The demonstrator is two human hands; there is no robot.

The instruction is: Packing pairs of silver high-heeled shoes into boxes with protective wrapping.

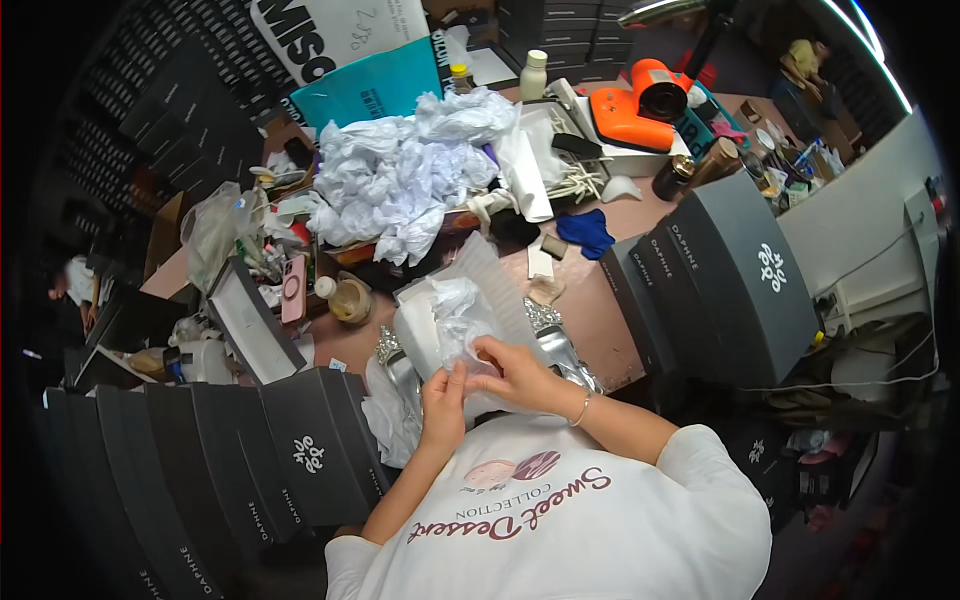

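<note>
Pink worktop [618, 335] runs beneath a crowded spread of supplies, with stacked dark grey cardboard boxes [715, 290] at its right side and a row of dark grey boxes [305, 445] at your left elbow. Right in front of your chest, at the near edge, lies the crumpled, translucent white tissue paper [457, 300]. Your right hand [520, 375] has its grip closed, pinching the paper's lower part between thumb and curled fingers; your left hand [442, 400] has its grip closed on the edge just beside it.

Judging by how things lie, the handling is partway along: the paper is gathered at your fingertips, while its far part remains loose and rumpled. Silvery shoes with clustered sparkling stones, one at the left [402, 375] and one at the right [565, 355], flank it uncovered, so any covering of those looks undone.

Under and beyond the tissue, a frosted, finely ribbed white sheet [497, 285] fans out stiffly, its pleats catching light. Farther back rises a soft, creased heap of white tissue [410, 165], all crinkled peaks, near a smooth orange plastic device [640, 110] and a limp, folded royal-blue cloth [587, 232].
</note>
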